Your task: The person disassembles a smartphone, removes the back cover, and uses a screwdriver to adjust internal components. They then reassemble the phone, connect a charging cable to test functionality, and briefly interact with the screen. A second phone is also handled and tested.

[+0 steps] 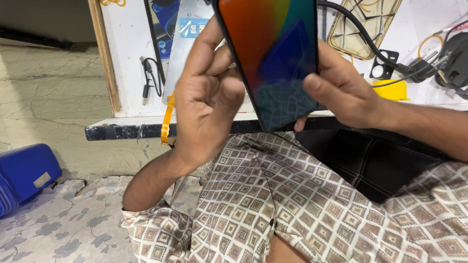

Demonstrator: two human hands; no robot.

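Phone [278,58] raised above white table [131,97], top cut off by frame edge. Right hand [341,85] grips right edge. Left hand [209,97] curled against left edge, blurred; fingertips hidden behind phone, grip unclear.

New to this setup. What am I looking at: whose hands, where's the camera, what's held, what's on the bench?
There is no machine here: one camera sits on a person's head and looks down at their own two bare hands. The right hand grips the edge of a phone with a colourful lit screen. The left hand is curled against the phone's other edge. Behind lies a white bench with a black cable, a clear phone case and a yellow part. A blue case sits on the floor. The patterned shirt is the person's own.
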